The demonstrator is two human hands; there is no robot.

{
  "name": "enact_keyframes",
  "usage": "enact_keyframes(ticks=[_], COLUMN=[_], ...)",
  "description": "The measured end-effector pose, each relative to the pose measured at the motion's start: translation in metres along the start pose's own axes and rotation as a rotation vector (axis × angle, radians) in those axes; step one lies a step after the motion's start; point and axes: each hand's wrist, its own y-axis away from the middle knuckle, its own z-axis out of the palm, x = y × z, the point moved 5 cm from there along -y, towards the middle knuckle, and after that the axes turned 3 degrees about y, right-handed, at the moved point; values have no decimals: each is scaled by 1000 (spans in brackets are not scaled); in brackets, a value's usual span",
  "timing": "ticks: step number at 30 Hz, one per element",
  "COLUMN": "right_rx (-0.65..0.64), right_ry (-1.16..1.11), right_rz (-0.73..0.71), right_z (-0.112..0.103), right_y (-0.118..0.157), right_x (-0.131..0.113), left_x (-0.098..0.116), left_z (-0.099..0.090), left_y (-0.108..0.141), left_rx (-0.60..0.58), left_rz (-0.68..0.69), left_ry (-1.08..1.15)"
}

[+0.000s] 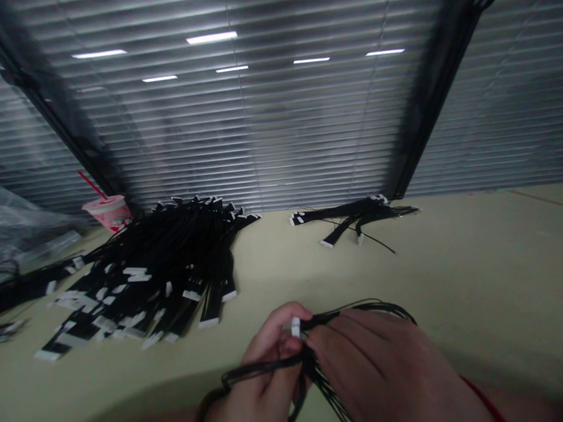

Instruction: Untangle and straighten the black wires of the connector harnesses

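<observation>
My left hand [275, 351] pinches a small white connector [296, 327] at the bottom middle of the head view. Black wires [323, 319] run from that connector to the right, and my right hand [369, 357] is closed around them just beside it. A loop of the black wires passes over my left hand's fingers, and more strands hang below between both hands. The fingertips of my right hand are mostly hidden behind its back. Both hands are just above the pale table [272, 264].
A big pile of black cables [176, 252] with white connectors covers the left. A smaller cable bunch [352, 214] lies at the back, before window blinds [285, 135]. A pink cup [108, 211] with a red straw and clear plastic bags [35, 234] stand far left.
</observation>
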Motion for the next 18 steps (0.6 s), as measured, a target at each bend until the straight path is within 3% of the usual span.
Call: enact_keyframes(ticks=[5,11,14,16,18], right_rx=[-64,-103,-124,-124,-120], right_ry=[-49,-43,-50,-55,-60], right_rz=[-5,109,115,109,102], right_z=[11,56,74,78,79], right_y=[-4,-3,3,6,8], right_x=[9,40,47,51,54], left_x=[6,30,55,80,110], left_z=[-2,6,15,24,15], left_y=[-12,-22,-6,4,5], left_rx=[33,-60,-54,-194,-323], left_rz=[24,185,274,345,264], left_ry=[-135,-995,-1223,-1302,-1354])
